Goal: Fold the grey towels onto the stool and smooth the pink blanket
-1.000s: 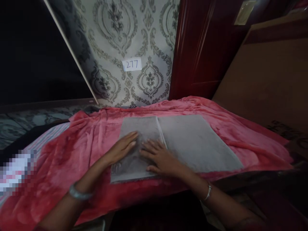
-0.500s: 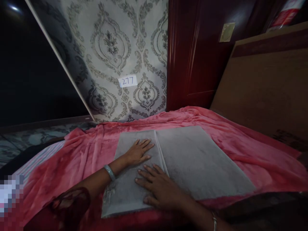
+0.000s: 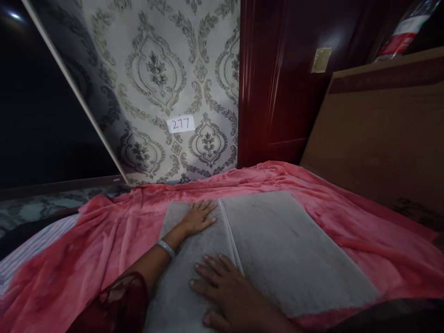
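A flat grey fabric panel (image 3: 298,249), velvety in look, lies on a pink plush blanket (image 3: 121,236). A seam or fold line runs from its back edge toward me and splits it into a narrower left part and a wider right part. My left hand (image 3: 198,218) rests flat on the left part near the back edge, fingers spread. Closer to me, my right hand (image 3: 229,289) lies on the same part beside the seam, fingers apart and palm down. Neither hand grips anything. The panel's near left corner runs out of the picture.
Patterned wallpaper (image 3: 156,78) with a paper label (image 3: 181,124) reading 277 stands behind the blanket. A dark screen (image 3: 52,101) is at the left. At the right are a dark red wooden panel (image 3: 263,83), a large cardboard box (image 3: 381,125) and a bottle (image 3: 404,37) above it.
My left hand has moved toward the panel's back edge, away from my right hand. My right hand sits lower in the picture. The whole view has tilted up slightly.
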`<state>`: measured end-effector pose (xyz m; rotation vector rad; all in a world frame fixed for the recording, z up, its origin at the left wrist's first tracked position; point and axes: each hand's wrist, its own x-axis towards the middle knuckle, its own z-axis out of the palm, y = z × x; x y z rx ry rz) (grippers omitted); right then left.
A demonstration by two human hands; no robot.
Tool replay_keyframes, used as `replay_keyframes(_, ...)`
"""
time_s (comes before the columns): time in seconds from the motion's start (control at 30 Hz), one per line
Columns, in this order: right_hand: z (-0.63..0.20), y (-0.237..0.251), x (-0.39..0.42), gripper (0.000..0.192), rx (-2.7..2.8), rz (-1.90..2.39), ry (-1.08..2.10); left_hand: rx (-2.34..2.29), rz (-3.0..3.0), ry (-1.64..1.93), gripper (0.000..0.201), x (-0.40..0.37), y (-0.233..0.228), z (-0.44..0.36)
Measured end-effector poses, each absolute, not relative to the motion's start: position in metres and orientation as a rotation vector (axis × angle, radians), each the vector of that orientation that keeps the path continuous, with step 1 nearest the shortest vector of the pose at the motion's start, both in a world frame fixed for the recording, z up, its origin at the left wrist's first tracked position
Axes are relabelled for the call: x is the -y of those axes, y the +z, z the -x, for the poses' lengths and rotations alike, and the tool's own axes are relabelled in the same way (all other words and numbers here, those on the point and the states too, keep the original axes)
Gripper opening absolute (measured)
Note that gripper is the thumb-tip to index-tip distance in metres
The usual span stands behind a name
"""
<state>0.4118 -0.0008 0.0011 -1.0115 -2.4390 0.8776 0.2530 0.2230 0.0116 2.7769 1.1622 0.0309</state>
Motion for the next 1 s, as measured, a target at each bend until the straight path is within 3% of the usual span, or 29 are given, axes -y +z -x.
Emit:
replay_keyframes(0.17,-0.411,0.002,-0.001,0.067,2.453,1.021,0.905,-1.230,-2.721,-0.033,0.080,-0.225,0.023,-0.274)
replay_keyframes(0.43,-0.410,0.004,0.001,0.066,2.488,1.036,0.792,-1.250,-2.795,-0.008,0.073,-0.220,0.009,-0.286)
replay_keyframes(0.67,-0.409,-0.004,-0.002,0.067,2.554,1.066,0.674,-1.297,-2.682,-0.092,0.074,-0.221,0.027,-0.289)
replay_keyframes(1.0,-0.409,-0.007,-0.001,0.065,2.539,1.059,0.642,-1.709,-2.688,0.077,0.067,-0.185,0.035,-0.216)
